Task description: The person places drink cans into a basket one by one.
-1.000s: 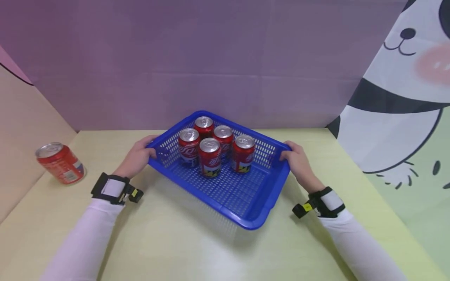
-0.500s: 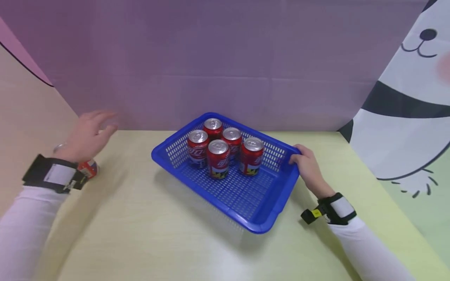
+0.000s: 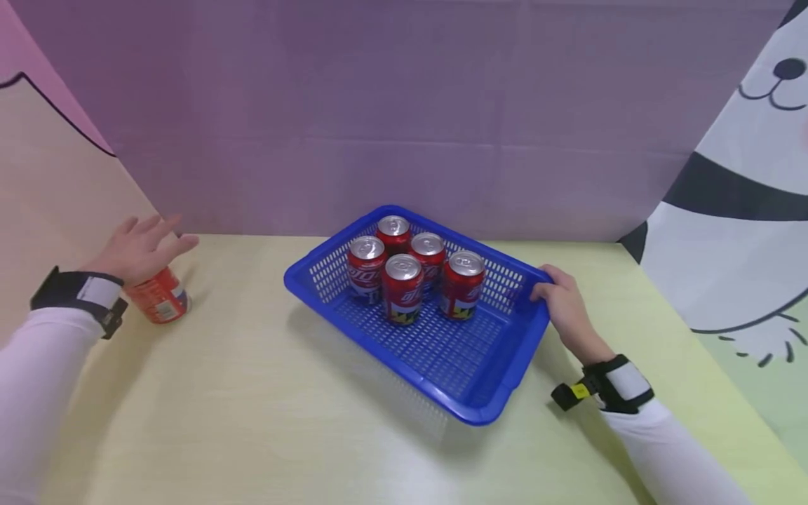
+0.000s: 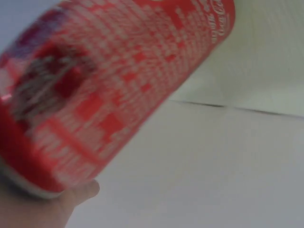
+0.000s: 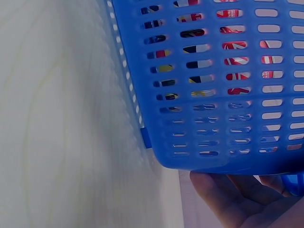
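Observation:
A red soda can (image 3: 163, 301) with Coca-Cola lettering stands on the table at the left, its top hidden by my left hand (image 3: 140, 254). That hand reaches over it with straight, spread fingers; in the left wrist view a fingertip (image 4: 85, 191) shows right at the end of the can (image 4: 128, 80). My right hand (image 3: 571, 315) grips the right end of a blue plastic basket (image 3: 467, 354). Several red soda cans (image 3: 402, 291) stand upright in the basket, grouped toward its far left part. In the right wrist view, fingers curl at the basket's rim.
The pale wooden table (image 3: 252, 407) ends at a purple backdrop (image 3: 404, 105) behind the basket. A panda-printed wall panel (image 3: 751, 273) stands at the right, and a beige panel (image 3: 57, 168) rises close beside the left can.
My left hand has let go of the basket's left end and moved left over the lone can. My right hand keeps its grip on the basket. The view has turned slightly left.

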Motion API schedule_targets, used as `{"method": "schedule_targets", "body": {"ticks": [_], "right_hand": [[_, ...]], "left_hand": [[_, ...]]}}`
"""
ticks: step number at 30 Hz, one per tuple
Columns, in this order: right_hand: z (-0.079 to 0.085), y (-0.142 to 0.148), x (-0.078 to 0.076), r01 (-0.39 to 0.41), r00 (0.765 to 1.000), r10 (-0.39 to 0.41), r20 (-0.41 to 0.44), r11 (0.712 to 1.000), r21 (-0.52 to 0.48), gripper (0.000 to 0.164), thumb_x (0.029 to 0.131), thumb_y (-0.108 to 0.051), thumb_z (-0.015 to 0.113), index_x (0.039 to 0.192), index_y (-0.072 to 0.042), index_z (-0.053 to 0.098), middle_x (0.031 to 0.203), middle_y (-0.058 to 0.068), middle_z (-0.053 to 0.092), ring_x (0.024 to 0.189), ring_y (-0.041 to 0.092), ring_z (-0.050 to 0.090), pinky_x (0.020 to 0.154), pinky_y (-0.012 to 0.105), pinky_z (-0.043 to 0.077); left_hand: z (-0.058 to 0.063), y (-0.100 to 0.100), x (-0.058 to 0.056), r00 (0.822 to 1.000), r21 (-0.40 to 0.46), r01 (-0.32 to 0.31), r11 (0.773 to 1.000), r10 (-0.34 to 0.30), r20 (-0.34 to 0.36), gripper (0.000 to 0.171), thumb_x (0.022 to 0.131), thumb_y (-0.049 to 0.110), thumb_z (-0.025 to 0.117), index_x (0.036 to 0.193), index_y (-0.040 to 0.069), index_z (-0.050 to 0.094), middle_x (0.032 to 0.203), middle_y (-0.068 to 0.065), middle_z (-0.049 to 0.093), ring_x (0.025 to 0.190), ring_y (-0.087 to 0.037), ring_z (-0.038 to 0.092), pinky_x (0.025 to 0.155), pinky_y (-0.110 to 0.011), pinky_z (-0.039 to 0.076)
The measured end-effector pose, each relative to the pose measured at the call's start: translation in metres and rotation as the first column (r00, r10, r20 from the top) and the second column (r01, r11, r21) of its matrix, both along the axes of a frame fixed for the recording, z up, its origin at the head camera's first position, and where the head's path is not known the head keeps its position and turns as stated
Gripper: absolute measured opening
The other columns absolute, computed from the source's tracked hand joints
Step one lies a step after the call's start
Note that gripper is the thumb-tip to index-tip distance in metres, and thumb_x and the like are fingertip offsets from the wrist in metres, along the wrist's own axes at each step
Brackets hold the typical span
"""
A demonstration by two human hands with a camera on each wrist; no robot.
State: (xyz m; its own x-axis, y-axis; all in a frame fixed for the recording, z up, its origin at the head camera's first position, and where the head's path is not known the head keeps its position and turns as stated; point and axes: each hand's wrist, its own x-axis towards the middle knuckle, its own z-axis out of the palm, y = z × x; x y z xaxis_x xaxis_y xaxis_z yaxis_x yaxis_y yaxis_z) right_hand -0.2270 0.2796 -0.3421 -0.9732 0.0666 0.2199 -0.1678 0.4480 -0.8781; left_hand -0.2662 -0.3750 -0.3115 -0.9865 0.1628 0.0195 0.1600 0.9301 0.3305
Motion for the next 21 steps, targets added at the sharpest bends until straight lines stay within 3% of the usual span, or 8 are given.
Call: {"method": "schedule_targets", "body": {"ticks": [6, 9, 12, 15, 18, 21], "right_hand": [[0.002, -0.002, 0.003, -0.003, 1.0, 0.003, -0.004, 1.0, -0.01, 0.019, 0.076, 0.005, 0.052, 0.095, 0.008, 0.054, 0.078, 0.003, 0.048, 0.071, 0.015, 0.049, 0.06, 0.024, 0.044], [0.003, -0.004, 0.003, -0.012, 1.0, 0.012, -0.004, 1.0, -0.004, 0.019, 0.076, 0.004, 0.052, 0.095, 0.008, 0.054, 0.081, 0.006, 0.049, 0.073, 0.016, 0.05, 0.061, 0.025, 0.044], [0.003, -0.004, 0.003, -0.008, 1.0, 0.008, -0.005, 1.0, 0.012, 0.018, 0.077, 0.004, 0.051, 0.095, 0.008, 0.054, 0.082, 0.008, 0.05, 0.073, 0.017, 0.049, 0.061, 0.026, 0.043], [0.003, -0.002, 0.004, -0.001, 1.0, 0.001, -0.004, 1.0, 0.016, 0.018, 0.077, 0.004, 0.05, 0.095, 0.008, 0.054, 0.083, 0.009, 0.05, 0.072, 0.017, 0.049, 0.06, 0.026, 0.043], [0.002, -0.001, 0.003, -0.006, 1.0, 0.006, 0.002, 1.0, 0.001, 0.019, 0.078, 0.004, 0.051, 0.096, 0.008, 0.054, 0.083, 0.009, 0.049, 0.074, 0.017, 0.047, 0.062, 0.026, 0.042], [0.001, 0.0, 0.003, -0.006, 1.0, 0.006, 0.002, 1.0, -0.011, 0.02, 0.078, 0.005, 0.052, 0.098, 0.008, 0.055, 0.083, 0.008, 0.048, 0.076, 0.017, 0.047, 0.063, 0.026, 0.042]], "left_hand": [[-0.008, -0.002, -0.002, 0.996, -0.076, -0.064, 0.995, 0.059, -0.065, 0.087, 0.096, 0.063, 0.039, 0.158, 0.009, 0.01, 0.153, -0.038, 0.006, 0.133, -0.063, -0.012, 0.096, -0.076, -0.014], [-0.011, -0.004, 0.002, 0.989, -0.1, -0.111, 0.989, 0.1, -0.113, 0.087, 0.095, 0.065, 0.038, 0.158, 0.011, 0.009, 0.153, -0.038, 0.003, 0.133, -0.061, -0.017, 0.092, -0.076, -0.021], [-0.014, -0.003, 0.003, 0.981, -0.118, -0.166, 0.979, 0.151, -0.123, 0.091, 0.093, 0.07, 0.037, 0.158, 0.014, 0.007, 0.154, -0.036, 0.001, 0.134, -0.061, -0.016, 0.09, -0.077, -0.021], [-0.015, -0.001, 0.001, 0.984, -0.11, -0.171, 0.979, 0.164, -0.074, 0.094, 0.092, 0.072, 0.035, 0.158, 0.011, 0.008, 0.153, -0.039, 0.002, 0.133, -0.064, -0.008, 0.092, -0.08, -0.012], [-0.014, -0.004, -0.001, 0.99, -0.089, -0.14, 0.986, 0.14, -0.003, 0.095, 0.093, 0.071, 0.035, 0.154, 0.0, 0.02, 0.148, -0.044, 0.01, 0.131, -0.066, 0.005, 0.095, -0.081, 0.003], [-0.015, -0.007, -0.002, 0.995, -0.073, -0.096, 0.993, 0.097, 0.019, 0.093, 0.093, 0.068, 0.042, 0.146, -0.008, 0.034, 0.14, -0.045, 0.029, 0.126, -0.062, 0.028, 0.095, -0.075, 0.022]]}}
